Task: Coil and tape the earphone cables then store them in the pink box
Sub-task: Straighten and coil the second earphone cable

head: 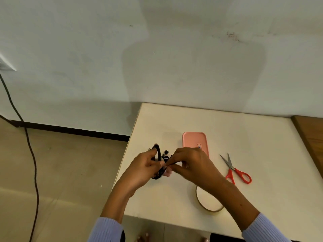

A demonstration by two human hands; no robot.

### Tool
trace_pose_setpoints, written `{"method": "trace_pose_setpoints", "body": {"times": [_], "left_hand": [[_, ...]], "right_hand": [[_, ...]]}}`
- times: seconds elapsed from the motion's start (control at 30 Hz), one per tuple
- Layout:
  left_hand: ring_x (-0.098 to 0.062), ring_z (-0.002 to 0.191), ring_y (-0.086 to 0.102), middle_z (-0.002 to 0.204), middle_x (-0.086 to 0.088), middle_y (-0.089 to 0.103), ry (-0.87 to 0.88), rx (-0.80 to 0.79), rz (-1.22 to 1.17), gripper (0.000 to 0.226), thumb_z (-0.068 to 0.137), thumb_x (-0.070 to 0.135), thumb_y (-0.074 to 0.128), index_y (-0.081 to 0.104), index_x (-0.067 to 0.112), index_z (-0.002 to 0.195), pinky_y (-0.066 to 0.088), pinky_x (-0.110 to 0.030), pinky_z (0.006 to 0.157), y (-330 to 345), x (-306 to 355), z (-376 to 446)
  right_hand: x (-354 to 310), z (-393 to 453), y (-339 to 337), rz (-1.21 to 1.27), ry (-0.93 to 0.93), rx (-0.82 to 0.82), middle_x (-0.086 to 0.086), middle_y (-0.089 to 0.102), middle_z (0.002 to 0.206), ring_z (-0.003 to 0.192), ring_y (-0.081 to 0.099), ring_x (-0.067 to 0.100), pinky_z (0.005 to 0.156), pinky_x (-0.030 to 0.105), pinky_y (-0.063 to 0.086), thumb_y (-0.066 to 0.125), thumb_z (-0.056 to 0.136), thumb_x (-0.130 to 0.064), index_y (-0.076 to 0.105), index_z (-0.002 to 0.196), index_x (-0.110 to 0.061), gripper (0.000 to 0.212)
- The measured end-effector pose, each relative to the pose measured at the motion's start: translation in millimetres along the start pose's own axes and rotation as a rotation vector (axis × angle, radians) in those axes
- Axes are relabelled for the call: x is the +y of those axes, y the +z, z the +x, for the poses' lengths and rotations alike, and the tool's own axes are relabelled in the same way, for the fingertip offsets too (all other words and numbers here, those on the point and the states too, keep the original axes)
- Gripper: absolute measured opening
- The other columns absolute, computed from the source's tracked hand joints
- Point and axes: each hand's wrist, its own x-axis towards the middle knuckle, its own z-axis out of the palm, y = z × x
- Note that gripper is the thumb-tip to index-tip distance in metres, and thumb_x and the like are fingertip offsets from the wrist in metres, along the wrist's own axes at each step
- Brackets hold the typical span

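Box (194,139) glossy plastic prob.; scissors (235,169) metal w/ plastic grips.

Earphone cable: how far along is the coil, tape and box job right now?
Mostly coiled: the black earphone cable hangs in loops held by the left hand, while the right hand pinches a strand. Whether tape is on it I cannot tell. The tape roll and scissors lie on the table. The pink box looks closed; storing remains.

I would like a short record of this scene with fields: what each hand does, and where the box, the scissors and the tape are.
left hand: holds the coiled black earphone cable
right hand: pinches the cable at the coil
pink box: on the table, closed, behind the right hand
scissors: red handles, right of the box
tape roll: under the right forearm
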Motion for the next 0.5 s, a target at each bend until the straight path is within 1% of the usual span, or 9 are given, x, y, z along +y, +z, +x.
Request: {"method": "trace_pose_setpoints", "body": {"times": [0.03,0.1,0.2,0.27,0.37,0.43,0.5], "left_hand": [[-0.014,0.090,0.071,0.093,-0.005,0.075,-0.020,-0.081,-0.076,0.020,0.097,0.014,0.049,0.056,0.011,0.115,0.052,-0.028,0.085,-1.8,3.9,-3.0],[-0.017,0.095,0.070,0.099,-0.007,0.074,-0.049,-0.200,-0.153,0.026,0.097,0.015,0.048,0.055,0.017,0.122,0.053,-0.023,0.084,-5.6,10.3,-7.5],[-0.019,0.098,0.069,0.102,-0.010,0.073,-0.067,-0.313,-0.176,0.037,0.096,0.018,0.048,0.046,0.025,0.133,0.052,-0.024,0.085,-7.6,16.9,-12.7],[-0.021,0.098,0.069,0.102,-0.011,0.073,-0.060,-0.364,-0.206,0.041,0.095,0.018,0.050,0.044,0.028,0.134,0.052,-0.024,0.083,-7.2,19.8,-14.8],[-0.021,0.093,0.070,0.100,-0.013,0.073,-0.049,-0.402,-0.272,0.040,0.092,0.017,0.052,0.047,0.028,0.130,0.051,-0.021,0.075,-7.3,25.6,-18.2],[-0.022,0.091,0.070,0.099,-0.014,0.073,-0.043,-0.413,-0.292,0.042,0.089,0.020,0.053,0.048,0.027,0.130,0.051,-0.021,0.074,-8.1,27.0,-19.9],[-0.022,0.092,0.070,0.100,-0.015,0.073,-0.042,-0.422,-0.303,0.043,0.088,0.020,0.053,0.048,0.027,0.130,0.051,-0.021,0.075,-8.7,26.5,-20.2]], "right_hand": [[3.6,0.6,-3.8,0.029,-0.001,0.013,-0.010,0.068,0.081,0.063,0.053,0.001,0.058,0.017,0.042,0.070,0.080,-0.022,0.076,0.088,-0.024,0.010],[8.6,0.5,-10.4,0.123,0.020,0.057,-0.007,0.068,0.081,0.068,0.057,0.009,0.060,0.013,0.042,0.073,0.079,-0.019,0.076,0.088,-0.019,0.009],[11.7,0.7,-17.1,0.234,0.053,0.129,-0.004,0.069,0.082,0.077,0.059,0.010,0.062,0.012,0.045,0.072,0.078,-0.014,0.076,0.088,-0.017,0.011],[13.6,1.2,-19.5,0.286,0.067,0.165,-0.004,0.071,0.081,0.075,0.061,0.011,0.060,0.016,0.049,0.072,0.079,-0.013,0.076,0.088,-0.021,0.012],[15.8,2.1,-20.5,0.411,0.139,0.170,-0.009,0.071,0.081,0.071,0.062,0.012,0.059,0.017,0.051,0.071,0.079,-0.011,0.075,0.086,-0.025,0.016],[16.8,2.1,-19.8,0.463,0.187,0.170,-0.009,0.071,0.080,0.071,0.063,0.013,0.060,0.020,0.053,0.071,0.079,-0.011,0.075,0.086,-0.025,0.016],[17.9,2.4,-19.6,0.470,0.226,0.172,-0.010,0.072,0.082,0.074,0.064,0.012,0.065,0.021,0.055,0.071,0.080,-0.012,0.075,0.087,-0.024,0.014]]}}
